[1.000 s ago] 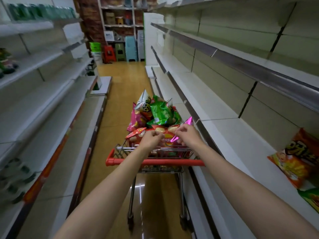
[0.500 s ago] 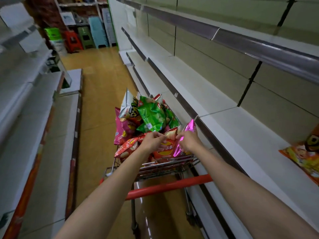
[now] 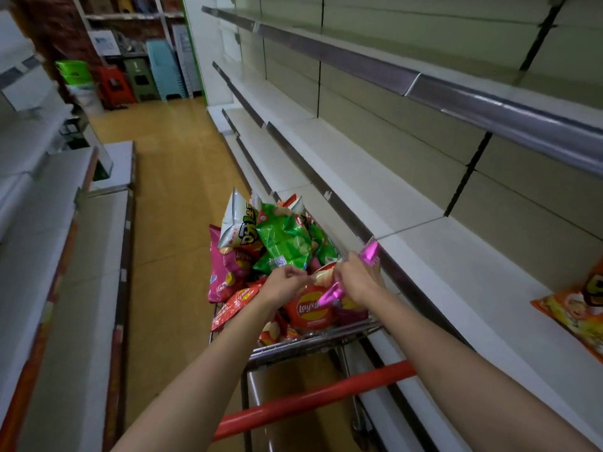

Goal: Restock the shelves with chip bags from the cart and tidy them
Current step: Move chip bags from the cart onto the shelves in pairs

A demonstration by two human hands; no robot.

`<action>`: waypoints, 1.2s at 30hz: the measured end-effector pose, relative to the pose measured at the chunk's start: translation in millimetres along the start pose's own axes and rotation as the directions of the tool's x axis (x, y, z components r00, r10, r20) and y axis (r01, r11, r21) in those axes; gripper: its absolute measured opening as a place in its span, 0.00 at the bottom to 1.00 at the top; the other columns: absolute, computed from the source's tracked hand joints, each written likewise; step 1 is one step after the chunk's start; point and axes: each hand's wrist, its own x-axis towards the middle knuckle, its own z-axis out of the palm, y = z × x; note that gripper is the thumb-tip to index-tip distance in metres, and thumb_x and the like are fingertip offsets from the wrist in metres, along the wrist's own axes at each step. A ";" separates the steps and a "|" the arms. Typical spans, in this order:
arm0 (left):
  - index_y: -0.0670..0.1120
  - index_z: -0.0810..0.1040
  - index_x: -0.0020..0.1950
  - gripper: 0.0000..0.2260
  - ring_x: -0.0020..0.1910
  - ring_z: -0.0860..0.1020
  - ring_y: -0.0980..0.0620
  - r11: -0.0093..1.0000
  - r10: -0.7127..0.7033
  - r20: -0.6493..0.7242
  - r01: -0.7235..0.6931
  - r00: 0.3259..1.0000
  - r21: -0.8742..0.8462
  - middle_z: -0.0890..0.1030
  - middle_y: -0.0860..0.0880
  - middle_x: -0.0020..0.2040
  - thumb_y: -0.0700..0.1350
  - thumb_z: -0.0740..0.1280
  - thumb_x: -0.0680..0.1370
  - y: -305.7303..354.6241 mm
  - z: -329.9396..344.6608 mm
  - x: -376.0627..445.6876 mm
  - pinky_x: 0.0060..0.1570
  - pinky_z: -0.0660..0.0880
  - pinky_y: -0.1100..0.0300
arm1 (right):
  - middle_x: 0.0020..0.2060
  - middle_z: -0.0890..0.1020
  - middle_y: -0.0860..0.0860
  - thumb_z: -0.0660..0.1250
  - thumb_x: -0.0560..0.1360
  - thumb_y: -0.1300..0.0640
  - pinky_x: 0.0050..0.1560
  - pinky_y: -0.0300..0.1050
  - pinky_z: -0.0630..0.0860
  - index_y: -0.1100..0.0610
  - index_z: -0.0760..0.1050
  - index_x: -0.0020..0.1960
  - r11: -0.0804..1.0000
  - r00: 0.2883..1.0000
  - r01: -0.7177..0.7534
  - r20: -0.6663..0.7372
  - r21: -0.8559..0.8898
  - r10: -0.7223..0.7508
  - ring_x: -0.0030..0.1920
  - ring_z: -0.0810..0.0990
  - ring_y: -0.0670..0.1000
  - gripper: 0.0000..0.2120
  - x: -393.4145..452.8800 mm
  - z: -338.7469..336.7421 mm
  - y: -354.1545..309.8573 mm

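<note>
Left hand [image 3: 287,282] pinches the red chip bag [image 3: 310,309], right hand [image 3: 359,282] grasps the pink bag [image 3: 331,293]; piled cart [image 3: 326,340] bags could snag and spill.

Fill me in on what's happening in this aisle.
A person is restocking chips. Both hands reach into the cart, which is heaped with bags. The left hand grips the top of a red chip bag; the right hand holds a shiny pink bag. The shelf alongside holds only an orange bag in view.

Dim, soft light; wide-angle bending, blurred edges
</note>
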 end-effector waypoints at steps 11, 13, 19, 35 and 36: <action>0.46 0.68 0.65 0.32 0.50 0.81 0.52 0.993 0.104 0.168 -0.094 0.980 -0.066 0.81 0.48 0.54 0.42 0.80 0.66 13.1 -9.8 10.5 0.52 0.78 0.61 | 0.44 0.79 0.54 0.61 0.80 0.59 0.45 0.46 0.67 0.54 0.67 0.47 0.931 0.972 0.234 -0.099 0.280 -0.214 0.45 0.74 0.54 0.04 12.5 -64.3 -27.4; 0.46 0.68 0.66 0.36 0.54 0.81 0.51 0.987 0.142 0.135 -0.130 0.981 -0.096 0.82 0.48 0.56 0.43 0.81 0.63 13.3 -17.2 11.5 0.58 0.76 0.55 | 0.46 0.81 0.56 0.61 0.80 0.59 0.44 0.44 0.66 0.53 0.67 0.46 0.909 0.965 0.256 -0.150 0.329 -0.217 0.46 0.75 0.54 0.05 17.0 -65.1 -35.8; 0.49 0.73 0.61 0.24 0.48 0.82 0.55 0.962 0.210 -0.039 -0.214 0.977 -0.169 0.83 0.51 0.52 0.44 0.78 0.68 14.3 -44.3 3.0 0.43 0.76 0.64 | 0.47 0.79 0.50 0.62 0.80 0.56 0.48 0.47 0.75 0.54 0.72 0.48 0.865 0.923 0.353 -0.285 0.357 -0.260 0.47 0.78 0.51 0.03 32.2 -65.4 -73.1; 0.39 0.71 0.64 0.30 0.41 0.83 0.43 0.819 -0.002 -0.268 -0.153 0.963 -0.553 0.83 0.40 0.49 0.53 0.74 0.68 15.6 -135.3 18.9 0.42 0.82 0.53 | 0.75 0.54 0.62 0.65 0.78 0.53 0.73 0.54 0.58 0.62 0.48 0.77 0.970 0.997 0.067 0.030 0.233 -0.076 0.76 0.53 0.60 0.36 138.1 -14.8 -86.0; 0.40 0.71 0.64 0.30 0.41 0.83 0.43 0.821 -0.002 -0.271 -0.153 0.963 -0.550 0.84 0.40 0.48 0.53 0.74 0.68 16.7 -136.0 22.2 0.42 0.82 0.53 | 0.76 0.54 0.61 0.65 0.78 0.51 0.73 0.55 0.58 0.63 0.47 0.77 0.974 0.997 0.054 0.037 0.220 -0.064 0.76 0.52 0.60 0.38 144.6 -12.8 -84.9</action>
